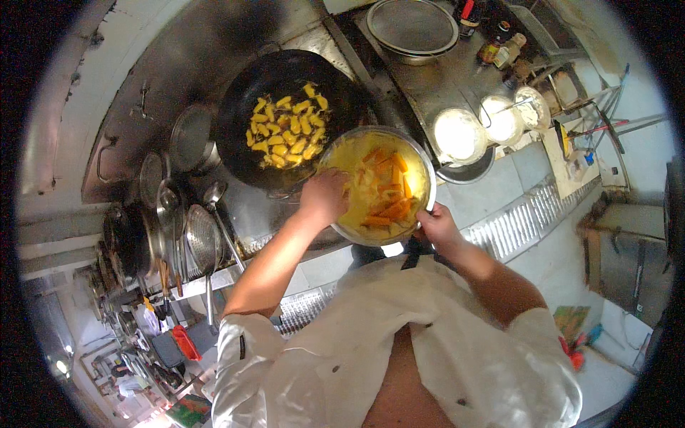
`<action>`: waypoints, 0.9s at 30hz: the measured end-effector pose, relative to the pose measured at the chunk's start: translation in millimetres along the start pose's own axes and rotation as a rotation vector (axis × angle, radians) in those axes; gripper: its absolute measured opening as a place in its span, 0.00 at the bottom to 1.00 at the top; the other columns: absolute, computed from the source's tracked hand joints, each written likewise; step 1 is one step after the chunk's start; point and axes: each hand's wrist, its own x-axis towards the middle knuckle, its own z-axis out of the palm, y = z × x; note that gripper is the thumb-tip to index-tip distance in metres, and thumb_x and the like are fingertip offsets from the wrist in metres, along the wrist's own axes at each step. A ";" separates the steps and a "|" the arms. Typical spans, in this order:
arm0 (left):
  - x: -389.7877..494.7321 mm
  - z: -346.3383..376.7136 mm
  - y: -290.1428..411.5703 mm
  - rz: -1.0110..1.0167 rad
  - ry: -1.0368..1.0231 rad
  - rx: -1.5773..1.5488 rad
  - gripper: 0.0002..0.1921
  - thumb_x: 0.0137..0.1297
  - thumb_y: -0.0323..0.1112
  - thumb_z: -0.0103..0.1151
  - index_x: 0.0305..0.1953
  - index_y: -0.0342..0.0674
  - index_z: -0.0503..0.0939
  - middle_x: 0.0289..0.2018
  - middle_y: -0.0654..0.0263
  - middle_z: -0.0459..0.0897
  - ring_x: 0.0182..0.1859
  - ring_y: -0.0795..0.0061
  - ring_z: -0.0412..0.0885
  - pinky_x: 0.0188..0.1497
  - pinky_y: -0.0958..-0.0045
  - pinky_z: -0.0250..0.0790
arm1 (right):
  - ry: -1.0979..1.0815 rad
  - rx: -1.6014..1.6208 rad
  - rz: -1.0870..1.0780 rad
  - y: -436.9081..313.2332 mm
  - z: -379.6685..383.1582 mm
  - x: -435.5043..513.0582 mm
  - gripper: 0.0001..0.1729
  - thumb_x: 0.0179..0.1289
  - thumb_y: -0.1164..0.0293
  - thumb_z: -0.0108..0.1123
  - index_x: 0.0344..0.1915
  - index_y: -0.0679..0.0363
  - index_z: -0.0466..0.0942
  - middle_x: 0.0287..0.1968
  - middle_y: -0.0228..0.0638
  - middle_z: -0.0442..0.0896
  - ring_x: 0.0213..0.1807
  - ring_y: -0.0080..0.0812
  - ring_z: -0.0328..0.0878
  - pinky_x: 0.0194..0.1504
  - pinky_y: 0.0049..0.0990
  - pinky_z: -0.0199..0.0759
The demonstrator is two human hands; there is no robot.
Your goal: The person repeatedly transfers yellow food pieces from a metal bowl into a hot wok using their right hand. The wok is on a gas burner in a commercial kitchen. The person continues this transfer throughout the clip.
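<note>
My right hand (pixel 440 226) grips the rim of a round metal bowl (pixel 431 182) at its lower right. The bowl holds yellow batter (pixel 347 155) and orange strips of food (pixel 396 208). At the bowl's left side is my left hand (pixel 324 197), its fingers reaching over the rim to the batter; whether they hold a piece cannot be told. Just up and to the left stands a large black wok (pixel 235 96), partly behind the bowl. Several yellow battered pieces (pixel 294 125) lie spread in the wok, with bubbling around them.
A mesh strainer (pixel 412 27) sits on the counter beyond. Several containers of white contents (pixel 459 135) stand at the right, with bottles (pixel 489 52) behind. A perforated skimmer (pixel 203 238), a ladle (pixel 215 193) and several pans crowd the left. Metal grating (pixel 514 219) runs along the floor.
</note>
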 end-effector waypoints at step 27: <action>-2.0 -20.4 41.8 0.106 0.041 0.209 0.08 0.57 0.33 0.68 0.37 0.39 0.86 0.38 0.58 0.86 0.50 0.55 0.83 0.53 0.56 0.75 | 0.043 -0.193 -0.145 21.7 -20.6 27.3 0.13 0.72 0.70 0.57 0.46 0.68 0.83 0.37 0.36 0.86 0.31 0.26 0.81 0.31 0.23 0.78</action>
